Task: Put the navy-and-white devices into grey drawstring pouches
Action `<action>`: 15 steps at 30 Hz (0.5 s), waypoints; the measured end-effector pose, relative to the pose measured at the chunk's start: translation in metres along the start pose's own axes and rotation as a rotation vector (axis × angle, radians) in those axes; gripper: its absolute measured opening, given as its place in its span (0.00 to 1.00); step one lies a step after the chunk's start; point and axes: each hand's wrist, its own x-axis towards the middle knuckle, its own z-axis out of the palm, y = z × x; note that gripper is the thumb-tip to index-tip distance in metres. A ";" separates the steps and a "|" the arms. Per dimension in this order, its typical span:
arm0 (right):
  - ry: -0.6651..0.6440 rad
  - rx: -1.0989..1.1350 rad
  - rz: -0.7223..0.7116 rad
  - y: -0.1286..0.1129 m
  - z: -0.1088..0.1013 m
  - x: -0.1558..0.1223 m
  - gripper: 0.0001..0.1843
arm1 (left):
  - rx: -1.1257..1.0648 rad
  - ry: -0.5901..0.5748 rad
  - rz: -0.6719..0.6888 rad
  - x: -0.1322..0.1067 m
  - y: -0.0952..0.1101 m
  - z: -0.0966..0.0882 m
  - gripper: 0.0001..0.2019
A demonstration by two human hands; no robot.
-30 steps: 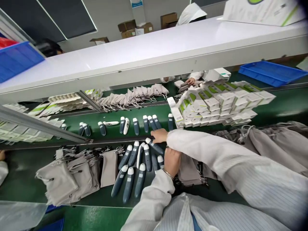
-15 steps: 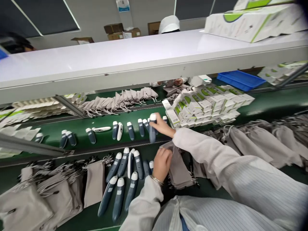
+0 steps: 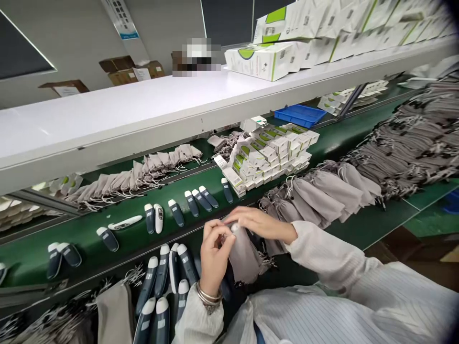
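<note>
The left hand (image 3: pixel 214 255) pinches a grey fabric pouch (image 3: pixel 245 258) near a rounded white tip (image 3: pixel 234 227); I cannot tell the grip of the outstretched right hand (image 3: pixel 263 223).

No wording is legible. The wall sign (image 3: pixel 118 16) carries dark characters, unreadable at this angle. Boxes (image 3: pixel 258 62) on the shelf (image 3: pixel 143 110) bear small square codes (image 3: pixel 264 69) and blurred print. Labels (image 3: pixel 145 325) on the devices (image 3: pixel 161 274) are too small to read.

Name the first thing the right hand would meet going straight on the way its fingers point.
Most likely the left hand: the right hand points across toward it, close by. Depth is unclear here, so they may already touch.
</note>
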 end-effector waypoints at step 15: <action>0.630 0.324 0.068 -0.075 -0.122 -0.130 0.18 | 0.029 -0.009 -0.238 0.019 0.006 0.005 0.24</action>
